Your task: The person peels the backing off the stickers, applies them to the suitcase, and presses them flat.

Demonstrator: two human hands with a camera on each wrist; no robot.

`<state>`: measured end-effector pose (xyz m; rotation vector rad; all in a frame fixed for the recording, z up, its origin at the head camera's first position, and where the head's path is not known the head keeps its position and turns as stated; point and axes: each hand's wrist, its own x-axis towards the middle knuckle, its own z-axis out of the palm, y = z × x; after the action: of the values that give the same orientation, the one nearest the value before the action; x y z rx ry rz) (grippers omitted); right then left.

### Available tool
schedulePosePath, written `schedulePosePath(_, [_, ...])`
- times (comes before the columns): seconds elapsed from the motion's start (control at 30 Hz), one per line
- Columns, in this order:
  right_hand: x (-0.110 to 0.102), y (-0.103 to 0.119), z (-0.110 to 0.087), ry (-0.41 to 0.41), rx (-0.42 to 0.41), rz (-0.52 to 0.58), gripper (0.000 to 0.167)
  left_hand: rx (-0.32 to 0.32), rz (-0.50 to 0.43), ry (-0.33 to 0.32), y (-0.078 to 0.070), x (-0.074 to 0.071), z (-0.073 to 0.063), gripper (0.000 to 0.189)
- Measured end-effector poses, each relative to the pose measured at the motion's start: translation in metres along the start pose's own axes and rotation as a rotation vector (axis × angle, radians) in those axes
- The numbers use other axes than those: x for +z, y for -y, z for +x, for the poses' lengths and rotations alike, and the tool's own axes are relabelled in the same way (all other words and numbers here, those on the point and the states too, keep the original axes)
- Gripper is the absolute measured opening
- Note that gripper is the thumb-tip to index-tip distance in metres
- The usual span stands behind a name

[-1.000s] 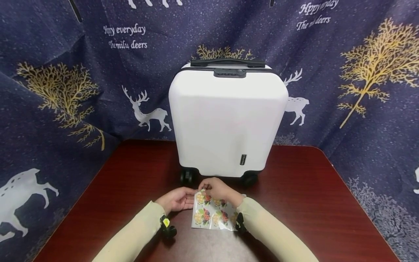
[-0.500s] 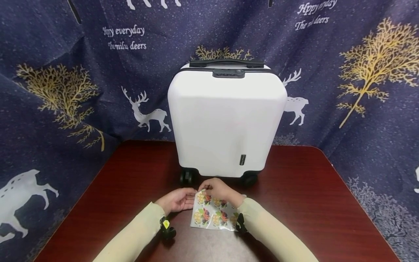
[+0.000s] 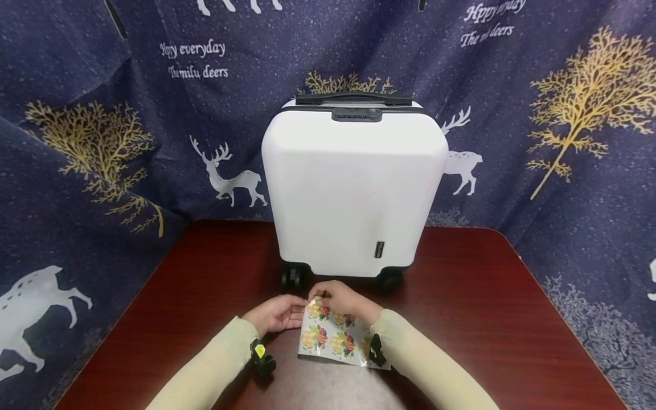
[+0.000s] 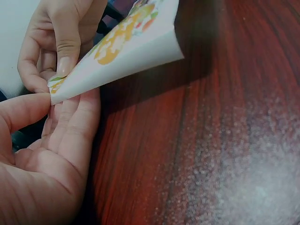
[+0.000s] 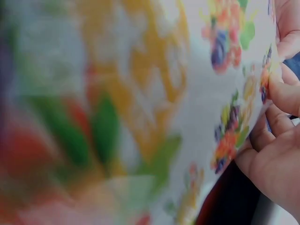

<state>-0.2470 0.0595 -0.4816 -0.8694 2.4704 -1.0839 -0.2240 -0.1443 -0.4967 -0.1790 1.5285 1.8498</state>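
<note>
The right hand (image 3: 342,298) pinches the upper left corner of a glossy white sheet printed with colourful fruit clusters (image 3: 334,335); in the left wrist view, its thumb presses the printed face close to the corner tip. The left hand (image 3: 277,313) is at the same corner, its thumb tip touching the sheet's edge and its fingers lying beneath; I cannot tell whether it pinches the corner or only supports it.

The sheet is in front of a white hard-shell suitcase with black trim (image 3: 353,193), apart from it, over the dark red wood-grain table (image 3: 461,319). Near the hands its edge lifts above the wood and casts a shadow. The tabletop stretches away to either side, while the suitcase's black wheels (image 3: 292,277) stand just beyond the fingers.

The left palm is turned partly upward, fingers extended toward the sheet. The right hand reaches across the sheet with its back up, hiding part of the print. Both forearms, in pale cream sleeves (image 3: 435,359), angle inward from the near edge of the head view. A black device (image 3: 263,363) hangs at the left wrist.
</note>
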Motion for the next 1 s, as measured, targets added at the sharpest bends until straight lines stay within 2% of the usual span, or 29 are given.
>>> schedulePosePath(0.27, [-0.004, 0.006, 0.003, 0.056, -0.034, -0.040, 0.016, -0.018, 0.006, 0.023, -0.003, -0.002, 0.000, 0.024])
schedulePosePath(0.47, [-0.006, 0.007, 0.004, 0.070, -0.053, -0.053, 0.019, -0.024, -0.002, 0.012, -0.003, -0.001, 0.001, 0.025])
schedulePosePath(0.7, [-0.003, 0.001, 0.005, 0.043, -0.004, -0.046, 0.017, -0.029, -0.005, -0.008, -0.003, 0.001, -0.001, 0.021])
schedulePosePath(1.0, [-0.002, -0.003, 0.007, 0.019, 0.033, -0.016, 0.010, 0.011, 0.030, -0.015, 0.002, -0.001, 0.003, 0.021])
